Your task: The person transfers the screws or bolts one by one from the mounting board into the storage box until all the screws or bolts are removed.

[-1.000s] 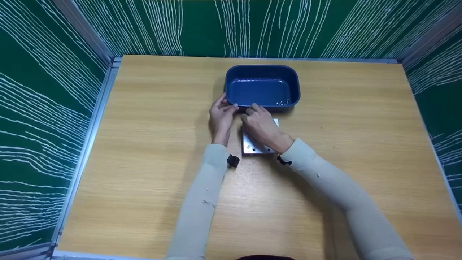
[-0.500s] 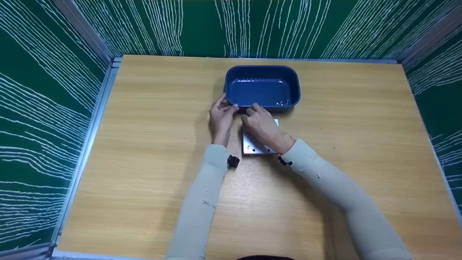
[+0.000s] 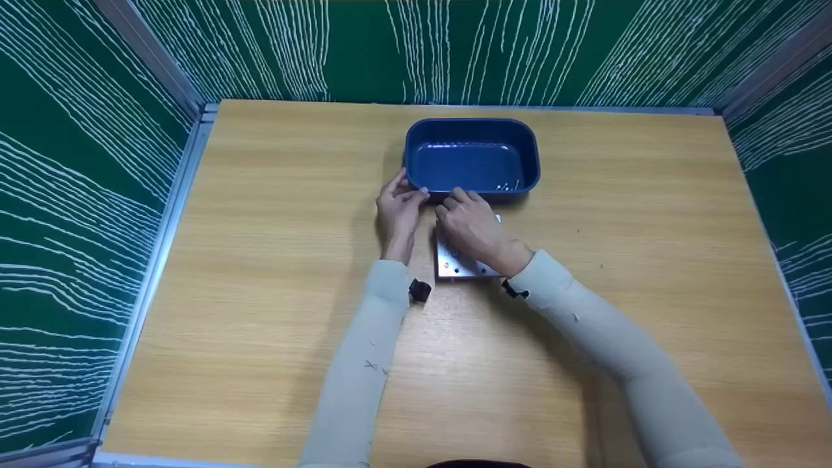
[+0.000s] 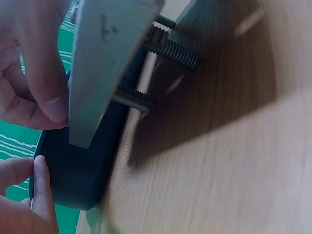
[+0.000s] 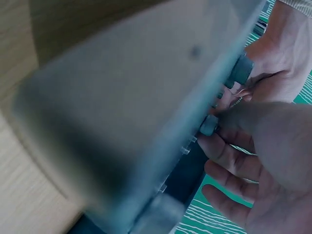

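Observation:
My left hand (image 3: 398,214) holds the near left corner of a dark blue bin (image 3: 537,156), thumb and fingers at its rim. Just right of it, my right hand (image 3: 474,227) is over a silvery metal plate (image 3: 445,265) with small holes, hiding much of it. In the right wrist view its thumb and index finger pinch the head of a bolt (image 5: 209,125) on the plate; another, larger bolt head (image 5: 241,68) stands farther along. From the left wrist view, threaded bolt shanks (image 4: 176,54) stick out below the plate, above the wooden table.
A few small screws (image 3: 508,186) lie in the near right part of the bin. The wooden table (image 3: 292,195) is bordered by metal rails and green panels (image 3: 357,52) with white streaks. Dark wrist cameras (image 3: 420,290) sit at both cuffs.
My right hand has shifted very slightly to the right over the plate, its fingers still at the same spot. The left hand and the bin stay in place.

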The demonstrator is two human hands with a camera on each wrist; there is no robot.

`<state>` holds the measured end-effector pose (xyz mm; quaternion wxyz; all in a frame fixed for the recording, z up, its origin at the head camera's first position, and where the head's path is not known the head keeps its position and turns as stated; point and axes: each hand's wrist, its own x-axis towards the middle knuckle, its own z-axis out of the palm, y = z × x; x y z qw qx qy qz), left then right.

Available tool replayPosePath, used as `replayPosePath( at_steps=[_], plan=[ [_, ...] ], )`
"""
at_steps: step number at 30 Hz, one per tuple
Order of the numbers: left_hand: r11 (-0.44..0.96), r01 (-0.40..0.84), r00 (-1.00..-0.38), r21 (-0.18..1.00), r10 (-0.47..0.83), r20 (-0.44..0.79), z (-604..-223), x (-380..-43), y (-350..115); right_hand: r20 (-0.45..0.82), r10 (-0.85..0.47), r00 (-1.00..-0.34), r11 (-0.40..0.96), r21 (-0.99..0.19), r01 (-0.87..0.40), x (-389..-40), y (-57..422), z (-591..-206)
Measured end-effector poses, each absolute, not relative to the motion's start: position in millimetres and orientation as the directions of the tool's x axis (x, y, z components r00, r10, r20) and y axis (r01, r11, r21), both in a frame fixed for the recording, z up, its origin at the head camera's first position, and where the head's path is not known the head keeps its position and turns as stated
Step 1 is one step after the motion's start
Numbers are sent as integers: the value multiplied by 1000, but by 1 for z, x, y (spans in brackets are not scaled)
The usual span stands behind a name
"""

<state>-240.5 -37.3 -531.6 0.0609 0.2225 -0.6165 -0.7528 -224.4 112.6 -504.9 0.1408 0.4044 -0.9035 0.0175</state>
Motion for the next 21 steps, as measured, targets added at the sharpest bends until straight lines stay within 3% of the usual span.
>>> replayPosePath(
  at_steps=[14, 21],
  plan=[
    [-207, -225, -875, 952, -388, -291, -532, -241, -37, 293, -726, -623, 662, 48, -748, -226, 113, -507],
    [-264, -191, -889, 945, -363, -281, -532, -240, -37, 325, -705, -631, 663, -14, -748, -230, 114, -505]
  ],
)
